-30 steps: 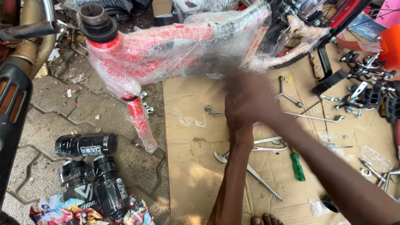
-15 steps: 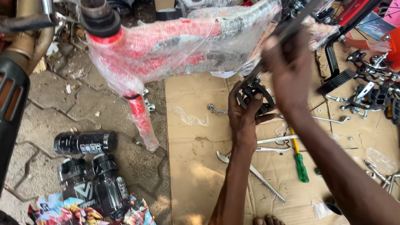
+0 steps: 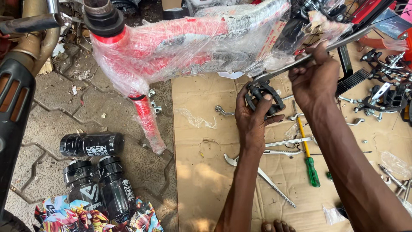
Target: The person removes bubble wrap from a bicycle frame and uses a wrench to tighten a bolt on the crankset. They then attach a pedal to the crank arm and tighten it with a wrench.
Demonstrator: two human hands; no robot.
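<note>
while the left hand (image 3: 254, 116) grips a black pedal (image 3: 262, 98), the right hand (image 3: 315, 77) is closed around a long wrench (image 3: 309, 56) set against it, just below a plastic-wrapped red bicycle frame (image 3: 180, 47), above cardboard (image 3: 206, 172) strewn with a green screwdriver (image 3: 310, 163).

We see a black bicycle pedal (image 3: 265, 98) with a toothed cage, gripped from below above the cardboard sheet's (image 3: 206, 172) far edge. A long silver wrench (image 3: 309, 53) slants up to the right from it, its jaw at the pedal's axle.
</note>
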